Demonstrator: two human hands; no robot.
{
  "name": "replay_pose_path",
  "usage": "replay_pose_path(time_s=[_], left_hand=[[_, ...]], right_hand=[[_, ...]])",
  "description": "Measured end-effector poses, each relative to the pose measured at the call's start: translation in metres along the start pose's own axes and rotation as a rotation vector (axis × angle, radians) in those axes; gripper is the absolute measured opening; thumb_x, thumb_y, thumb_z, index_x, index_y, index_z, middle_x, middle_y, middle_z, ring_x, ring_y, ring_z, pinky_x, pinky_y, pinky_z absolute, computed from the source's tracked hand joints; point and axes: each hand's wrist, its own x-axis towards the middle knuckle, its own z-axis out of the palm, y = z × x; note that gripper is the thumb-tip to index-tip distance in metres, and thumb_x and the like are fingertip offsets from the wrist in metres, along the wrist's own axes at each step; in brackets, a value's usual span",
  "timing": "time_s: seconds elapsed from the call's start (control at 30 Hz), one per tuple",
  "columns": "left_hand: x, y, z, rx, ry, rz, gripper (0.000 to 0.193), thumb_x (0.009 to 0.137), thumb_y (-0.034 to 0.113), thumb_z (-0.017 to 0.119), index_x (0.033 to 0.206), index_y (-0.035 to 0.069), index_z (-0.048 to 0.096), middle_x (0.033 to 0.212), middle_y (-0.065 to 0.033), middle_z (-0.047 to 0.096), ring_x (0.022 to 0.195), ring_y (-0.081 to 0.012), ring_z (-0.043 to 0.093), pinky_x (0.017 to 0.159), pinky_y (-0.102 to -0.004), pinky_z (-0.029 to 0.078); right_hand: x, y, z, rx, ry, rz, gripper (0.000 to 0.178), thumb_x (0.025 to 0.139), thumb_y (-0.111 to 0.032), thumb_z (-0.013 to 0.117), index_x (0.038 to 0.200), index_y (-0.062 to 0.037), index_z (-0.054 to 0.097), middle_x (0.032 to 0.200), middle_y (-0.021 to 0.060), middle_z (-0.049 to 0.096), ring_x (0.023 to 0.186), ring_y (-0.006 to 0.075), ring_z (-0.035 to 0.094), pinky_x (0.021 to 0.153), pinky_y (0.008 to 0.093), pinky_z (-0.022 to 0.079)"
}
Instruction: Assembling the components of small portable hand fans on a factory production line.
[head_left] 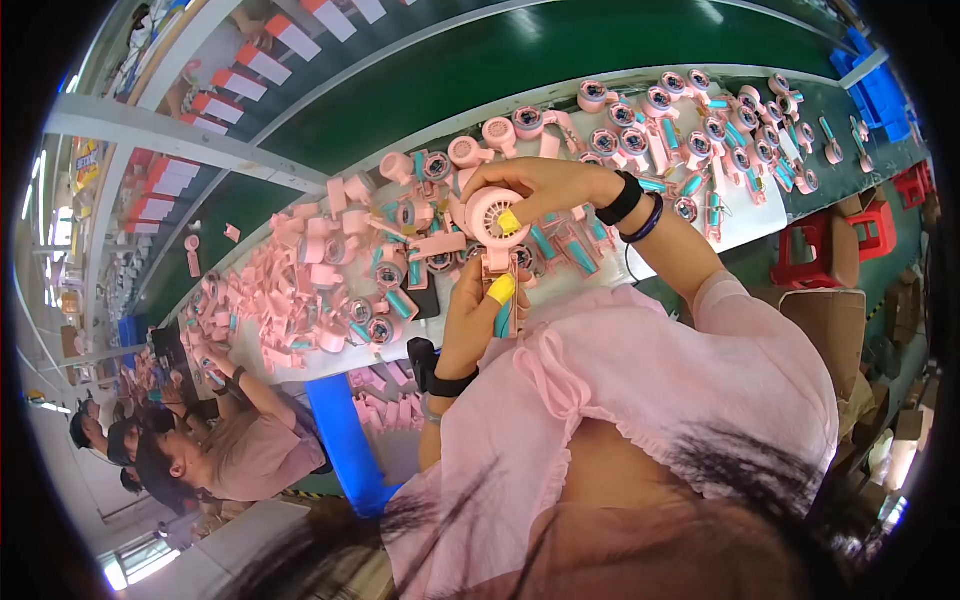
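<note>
Both my hands hold one pink handheld fan [484, 213] upright above the table edge, its round grille facing up. My right hand [552, 183] wraps around the fan head, with a yellow-covered thumb pressed on the grille. Lower down, my left hand [462, 320] grips the handle, its thumb also in a yellow cover. The handle is open and a teal cylinder, like a battery [502, 322], shows inside. Around my hands lie several unfinished pink fans with teal cylinders [578, 255] and bare round heads.
Loose pink fan parts [290, 260] are heaped on the white table surface at left. More opened fans [700, 145] lie at right. Behind runs a green belt [430, 90]. A blue crate [345, 440] stands below the table, red stools [805, 250] at right. Co-workers [250, 450] sit at left.
</note>
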Motion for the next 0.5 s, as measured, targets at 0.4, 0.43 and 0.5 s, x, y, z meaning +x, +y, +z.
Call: replay_pose_path(time_s=[0.4, 0.43, 0.5], left_hand=[[-0.027, 0.009, -0.053, -0.041, 0.062, 0.085, 0.029, 0.096, 0.014, 0.047, 0.121, 0.001, 0.046, 0.105, -0.0098, 0.061, 0.082, -0.0150, 0.062, 0.070, -0.0300, 0.054], [-0.028, 0.010, -0.056, -0.108, 0.080, 0.044, 0.031, 0.098, 0.020, 0.047, 0.122, 0.000, 0.046, 0.107, -0.0115, 0.062, 0.083, -0.0168, 0.063, 0.072, -0.0320, 0.055], [-0.028, 0.007, -0.066, -0.264, 0.052, 0.046, 0.038, 0.098, 0.029, 0.045, 0.123, 0.000, 0.046, 0.110, -0.0133, 0.062, 0.084, -0.0187, 0.065, 0.074, -0.0343, 0.056]], right_hand=[[0.080, 0.016, 0.026, -0.157, -0.123, 0.148, 0.037, 0.084, -0.026, 0.060, 0.111, -0.0014, 0.060, 0.087, 0.0023, 0.062, 0.069, 0.0072, 0.057, 0.056, 0.0221, 0.046], [0.087, 0.016, 0.025, -0.173, -0.138, 0.219, 0.038, 0.084, -0.025, 0.062, 0.114, -0.0016, 0.059, 0.093, 0.0028, 0.062, 0.074, 0.0078, 0.058, 0.057, 0.0219, 0.047], [0.096, 0.015, 0.028, -0.188, -0.148, 0.316, 0.039, 0.084, -0.026, 0.062, 0.114, -0.0021, 0.059, 0.093, 0.0024, 0.061, 0.074, 0.0081, 0.057, 0.054, 0.0213, 0.044]])
